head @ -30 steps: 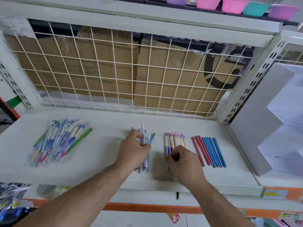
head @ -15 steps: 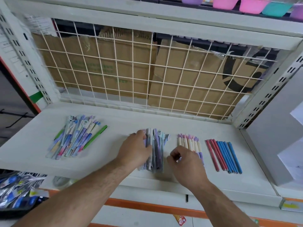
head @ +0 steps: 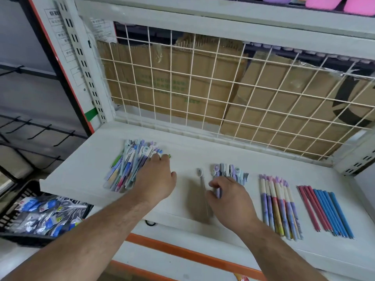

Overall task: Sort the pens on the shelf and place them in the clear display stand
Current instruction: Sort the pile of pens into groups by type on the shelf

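1. While sorting is the step in hand, the left hand (head: pixel 156 179) lies spread on the mixed pile (head: pixel 129 165) at the left of the shelf (head: pixel 81 175).
2. Right hand (head: pixel 229 201), fingers curled, touches the capped pens (head: pixel 231 171); a pinch I cannot confirm.
3. Next: draw one slim, smooth plastic pen from the pile; no stand shows.
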Available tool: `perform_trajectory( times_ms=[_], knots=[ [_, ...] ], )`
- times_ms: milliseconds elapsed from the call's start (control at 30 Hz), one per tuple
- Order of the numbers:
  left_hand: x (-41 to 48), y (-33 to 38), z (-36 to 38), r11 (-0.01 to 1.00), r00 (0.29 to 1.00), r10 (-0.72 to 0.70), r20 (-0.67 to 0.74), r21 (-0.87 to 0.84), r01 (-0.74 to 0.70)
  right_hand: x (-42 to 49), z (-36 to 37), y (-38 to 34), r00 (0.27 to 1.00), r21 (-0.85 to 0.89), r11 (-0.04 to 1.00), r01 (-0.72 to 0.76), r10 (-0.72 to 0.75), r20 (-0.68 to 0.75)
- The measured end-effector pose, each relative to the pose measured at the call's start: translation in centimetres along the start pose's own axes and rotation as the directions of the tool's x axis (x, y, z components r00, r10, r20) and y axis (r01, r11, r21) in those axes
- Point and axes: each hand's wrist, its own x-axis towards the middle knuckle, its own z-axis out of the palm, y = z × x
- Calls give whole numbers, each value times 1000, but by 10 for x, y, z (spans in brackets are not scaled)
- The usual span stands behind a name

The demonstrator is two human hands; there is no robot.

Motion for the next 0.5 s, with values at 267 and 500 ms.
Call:
perform_trajectory(
  times_ms=[267,500],
  knots=[
    [18,-36,-7,965,998,-16,53,264,2,6,16,-12,999,42,998,-41,43,-32],
    [30,-38,-1,987,992,-10,126,160,-11,6,23,-16,997,31,997,-69,70,-25]
  ],
)
